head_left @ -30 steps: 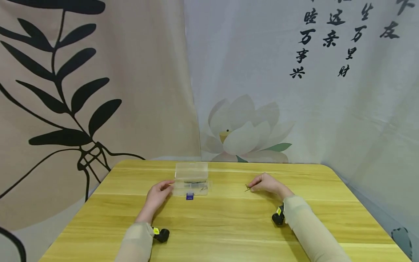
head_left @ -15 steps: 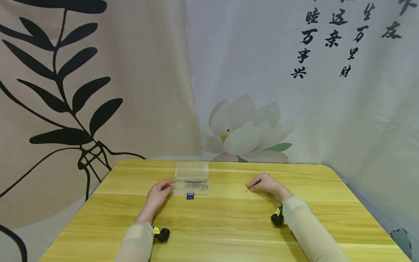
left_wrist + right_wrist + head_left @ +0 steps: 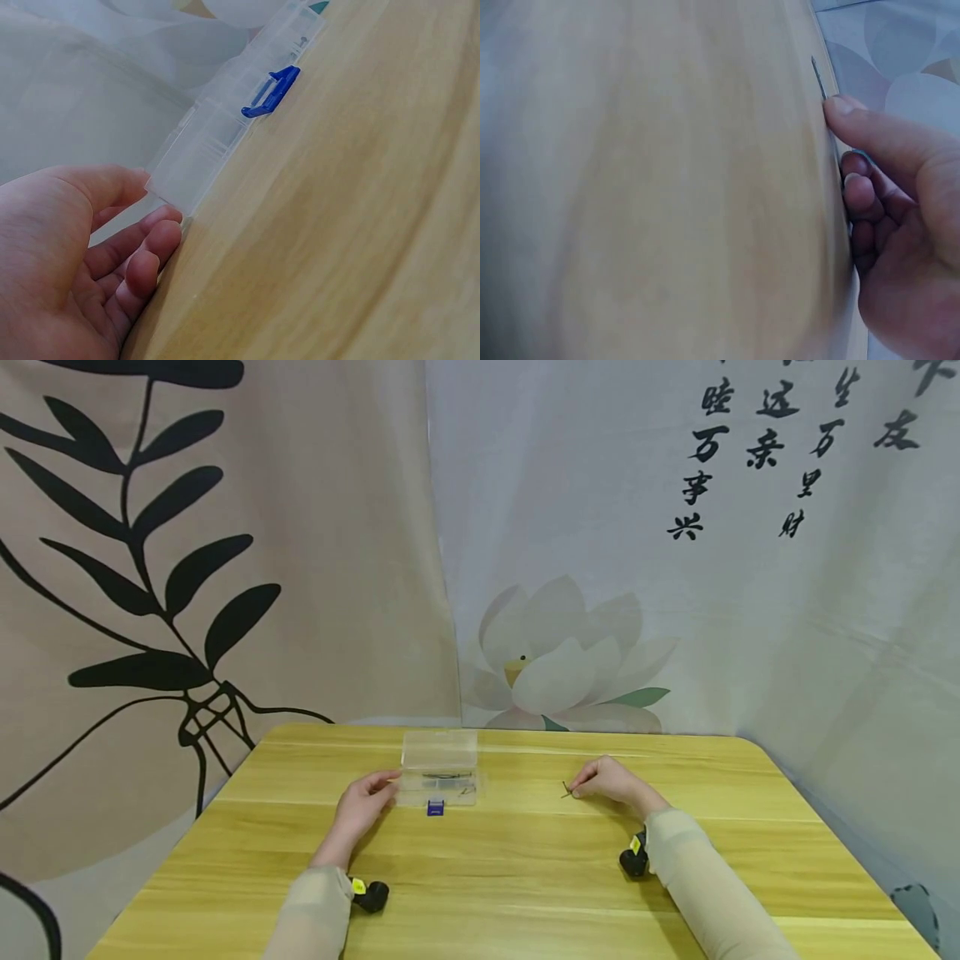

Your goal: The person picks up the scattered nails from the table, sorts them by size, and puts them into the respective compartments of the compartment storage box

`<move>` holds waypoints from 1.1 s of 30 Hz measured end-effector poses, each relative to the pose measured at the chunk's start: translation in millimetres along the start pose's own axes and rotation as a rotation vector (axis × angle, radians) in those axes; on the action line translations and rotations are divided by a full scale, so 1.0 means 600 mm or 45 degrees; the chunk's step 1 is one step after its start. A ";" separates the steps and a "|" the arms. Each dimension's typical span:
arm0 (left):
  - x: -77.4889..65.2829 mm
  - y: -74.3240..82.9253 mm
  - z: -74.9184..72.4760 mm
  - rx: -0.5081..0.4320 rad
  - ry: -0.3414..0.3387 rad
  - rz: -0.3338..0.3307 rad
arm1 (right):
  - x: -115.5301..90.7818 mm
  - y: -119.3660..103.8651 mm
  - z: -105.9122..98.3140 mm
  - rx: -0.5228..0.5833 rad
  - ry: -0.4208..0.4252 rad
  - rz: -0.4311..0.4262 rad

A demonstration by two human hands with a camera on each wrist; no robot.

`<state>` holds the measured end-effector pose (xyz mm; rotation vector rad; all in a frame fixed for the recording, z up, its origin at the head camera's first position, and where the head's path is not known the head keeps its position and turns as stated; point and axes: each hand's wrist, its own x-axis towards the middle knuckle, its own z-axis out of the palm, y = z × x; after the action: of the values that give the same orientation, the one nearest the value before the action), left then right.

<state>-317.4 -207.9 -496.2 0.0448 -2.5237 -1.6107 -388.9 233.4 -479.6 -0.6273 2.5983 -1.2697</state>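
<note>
A clear plastic divided box (image 3: 408,797) stands with its lid (image 3: 438,750) raised near the back of the table. Its blue latch (image 3: 436,808) hangs at the front, also plain in the left wrist view. Thin dark pieces (image 3: 447,776) lie in its compartments. My left hand (image 3: 362,814) holds the box's left end between thumb and fingers. To the right of the box, my right hand (image 3: 611,781) pinches thin dark pin-like pieces (image 3: 566,790) low over the table. One such pin (image 3: 819,77) sticks out past the thumb in the right wrist view; their exact kind is unclear.
The wooden table (image 3: 495,877) has rounded back corners. Behind it hangs a cloth backdrop (image 3: 360,568) printed with leaves, a lotus and writing. A black wrist camera sits at each sleeve cuff.
Hardly anything differs. Both hands keep their places, the left at the box and the right with the pin-like pieces; the head view has shifted very slightly.
</note>
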 end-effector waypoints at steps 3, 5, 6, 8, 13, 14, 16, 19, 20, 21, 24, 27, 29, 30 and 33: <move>0.001 0.000 0.000 -0.002 0.006 0.000 | 0.001 0.000 0.000 -0.020 -0.004 0.001; 0.001 0.000 -0.001 -0.002 0.006 0.004 | 0.001 0.000 0.000 -0.030 -0.009 -0.001; 0.001 0.000 -0.001 -0.002 0.006 0.004 | 0.001 0.000 0.000 -0.030 -0.012 0.000; 0.001 0.000 -0.002 0.000 0.003 0.007 | 0.001 0.000 0.000 -0.025 -0.015 0.001; 0.000 0.000 -0.004 -0.004 -0.002 -0.004 | 0.001 0.002 0.000 0.001 -0.027 0.002; 0.000 -0.001 -0.004 -0.003 -0.002 -0.004 | 0.001 0.002 0.000 0.017 -0.032 0.003; 0.001 -0.001 -0.003 -0.008 -0.001 0.002 | 0.002 0.005 -0.002 0.049 -0.041 0.013; 0.001 -0.003 -0.001 -0.014 -0.006 0.009 | 0.004 0.007 -0.009 0.080 -0.053 0.024; 0.001 -0.004 0.000 -0.019 -0.007 0.009 | 0.005 0.006 -0.012 0.094 -0.056 0.032; 0.001 -0.005 0.001 -0.026 -0.010 0.008 | 0.006 0.005 -0.016 0.094 -0.060 0.035; 0.002 -0.008 0.003 -0.034 -0.009 0.006 | 0.011 -0.004 -0.028 0.102 -0.065 0.035; 0.003 -0.010 0.004 -0.034 -0.002 0.011 | 0.018 -0.019 -0.039 0.106 -0.064 0.030; 0.003 -0.011 0.004 -0.023 0.004 0.018 | 0.025 -0.031 -0.045 0.095 -0.054 0.016; 0.004 -0.011 0.003 -0.018 0.007 0.020 | 0.028 -0.038 -0.048 0.084 -0.049 0.009; 0.004 -0.010 0.001 0.004 0.012 0.028 | 0.038 -0.059 -0.058 0.044 -0.028 -0.030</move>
<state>-320.1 -210.0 -501.8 0.0251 -2.5114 -1.5944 -411.0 228.3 -429.9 -0.6641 2.5530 -1.3036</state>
